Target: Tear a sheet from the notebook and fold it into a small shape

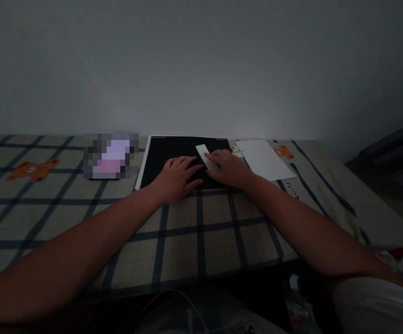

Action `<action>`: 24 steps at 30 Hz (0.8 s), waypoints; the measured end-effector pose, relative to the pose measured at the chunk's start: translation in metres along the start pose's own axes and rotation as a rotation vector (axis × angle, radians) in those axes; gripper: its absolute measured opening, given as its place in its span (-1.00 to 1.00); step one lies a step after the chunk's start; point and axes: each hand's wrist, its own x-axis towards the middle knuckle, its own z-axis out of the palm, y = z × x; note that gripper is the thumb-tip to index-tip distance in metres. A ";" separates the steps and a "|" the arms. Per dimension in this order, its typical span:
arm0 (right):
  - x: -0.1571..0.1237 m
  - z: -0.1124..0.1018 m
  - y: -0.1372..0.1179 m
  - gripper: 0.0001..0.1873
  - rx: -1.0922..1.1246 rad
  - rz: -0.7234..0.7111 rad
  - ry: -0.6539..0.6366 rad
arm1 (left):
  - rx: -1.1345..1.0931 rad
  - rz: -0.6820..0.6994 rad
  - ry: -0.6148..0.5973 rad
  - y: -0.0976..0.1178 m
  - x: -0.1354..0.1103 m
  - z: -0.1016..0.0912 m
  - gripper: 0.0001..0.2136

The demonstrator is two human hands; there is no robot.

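Observation:
A black board with a white rim point(159, 157) lies on the checked cloth near the wall. On it sits a small folded strip of white paper point(204, 155). My left hand point(176, 176) rests flat on the board just left of the strip, fingers stretched out towards it. My right hand point(228, 168) presses on the strip's right end with its fingers laid over the paper. The lower part of the strip is hidden under my right fingers.
A white sheet of paper point(265, 160) lies right of the board, with a small clip-like object point(236, 150) between them. A blurred-out object point(111, 156) sits left of the board. The checked cloth point(201, 232) has orange bear prints. A wall stands right behind.

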 end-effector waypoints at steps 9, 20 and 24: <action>0.005 -0.006 0.002 -0.54 0.089 0.025 0.051 | -0.023 0.004 0.005 0.000 -0.001 -0.002 -0.49; 0.007 -0.005 0.014 -0.62 0.613 0.273 0.160 | -0.089 -0.007 0.240 -0.004 0.001 -0.018 -0.67; 0.008 -0.002 0.010 -0.65 0.602 0.188 0.103 | 0.002 -0.032 0.248 -0.002 0.000 -0.020 -0.71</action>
